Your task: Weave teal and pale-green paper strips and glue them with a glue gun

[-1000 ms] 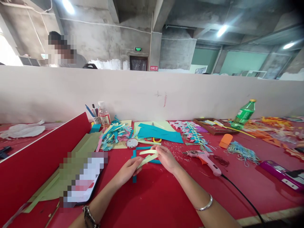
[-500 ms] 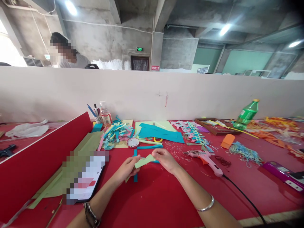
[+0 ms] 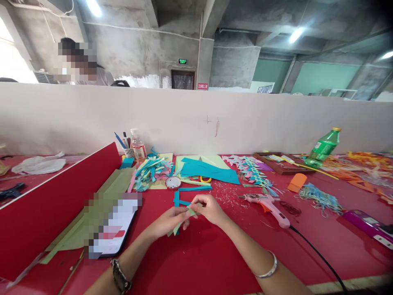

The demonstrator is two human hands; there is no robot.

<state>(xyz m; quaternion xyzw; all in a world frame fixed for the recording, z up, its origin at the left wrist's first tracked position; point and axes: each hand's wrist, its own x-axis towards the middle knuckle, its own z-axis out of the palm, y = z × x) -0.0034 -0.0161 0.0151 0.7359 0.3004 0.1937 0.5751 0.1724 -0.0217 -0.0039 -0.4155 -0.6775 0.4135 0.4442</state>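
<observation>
While the left hand [image 3: 167,222] and right hand [image 3: 210,209] meet above the red table [image 3: 196,262], their fingertips pinch a bent pale green strip [image 3: 176,230].
Its loose ends show below the left hand, over blue strips [image 3: 176,199] on the table; a phone [image 3: 123,225] lies to the left, a pink glue gun [image 3: 268,205] to the right. Farther back come a heap of paper scraps [image 3: 153,172] and a blue sheet [image 3: 211,172], then a green bottle [image 3: 324,148] near the white partition [image 3: 260,119], with a person [image 3: 103,77] beyond it.
</observation>
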